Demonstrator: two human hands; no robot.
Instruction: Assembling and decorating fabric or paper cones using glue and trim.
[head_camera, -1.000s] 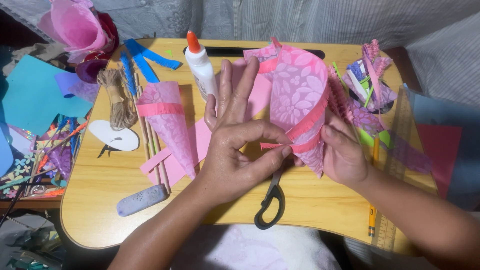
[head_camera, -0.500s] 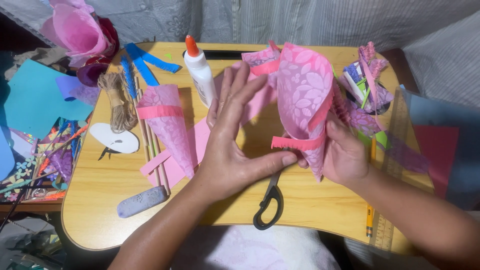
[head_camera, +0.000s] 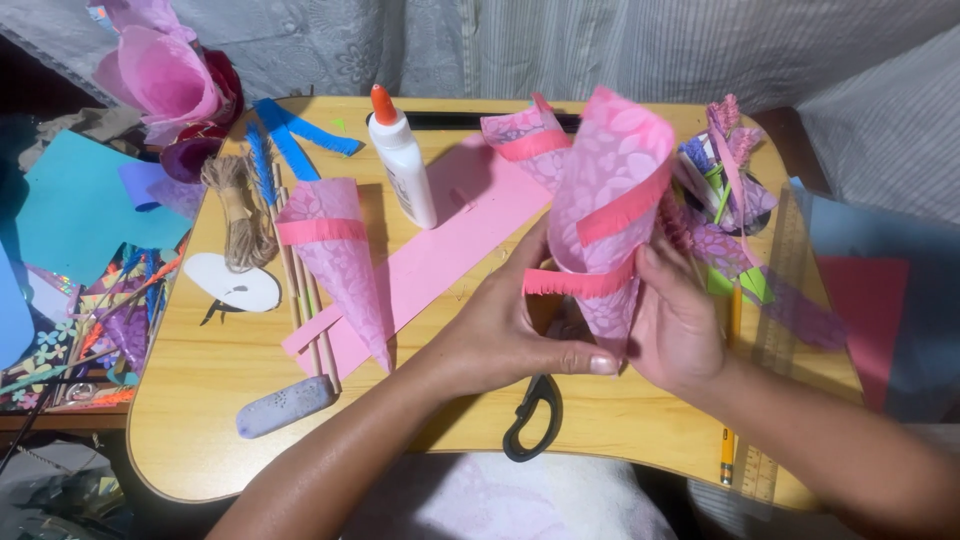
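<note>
Hands cupped round a pink paper cone (head_camera: 610, 200), held upright above the table (head_camera: 200, 400) near its front edge. Left hand (head_camera: 505, 335) wrapped round the narrow lower end, thumb pressed flat across the tip, fingers behind the paper. Right hand (head_camera: 675, 325) clasping the same lower end from the other side, fingers against the patterned wall just under the lower fringe band. Both closed on the cone, neither slack. Two bright pink fringed bands round the cone, one near the grip, one higher up toward the open mouth. Directly below the grip, black scissors (head_camera: 530, 415) flat on the table, handles toward the front edge. Just behind the left hand, a long pink strip (head_camera: 440, 255) lying slantwise. Farther left of the grip, a second cone (head_camera: 340, 260), smaller, flat on the wood, point toward the front, beside thin wooden sticks (head_camera: 300, 300). Beyond the strip, a white glue bottle (head_camera: 405, 165) with an orange cap, upright. Behind the held cone, a third cone (head_camera: 525, 140), partly hidden. Well left, a twine bundle (head_camera: 235, 210), blue fringed strips (head_camera: 290, 135) and a grey eraser (head_camera: 285, 405) near the front corner. Right of the grip, a pencil (head_camera: 728, 440), a ruler (head_camera: 775, 330) and a heap of purple and green scraps (head_camera: 720, 180).
</note>
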